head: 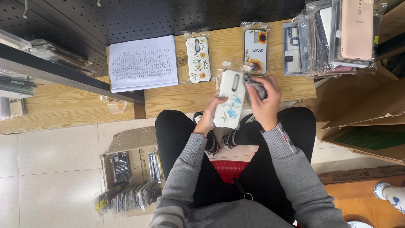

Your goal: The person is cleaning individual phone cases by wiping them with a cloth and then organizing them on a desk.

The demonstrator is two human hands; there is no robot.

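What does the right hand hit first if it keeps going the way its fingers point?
Probably the white floral phone case that the left hand holds: the right hand points left, at its top edge. Depth is unclear.

Notebook (143,63) left of phone cases (198,59)

Single head-worn view; scene is seen from above, aimed steeply down past the chest and lap; hands are framed near centre at arm's length; wooden bench (190,95) is caught at top, tiled floor (50,169) at left; no second view is provided.
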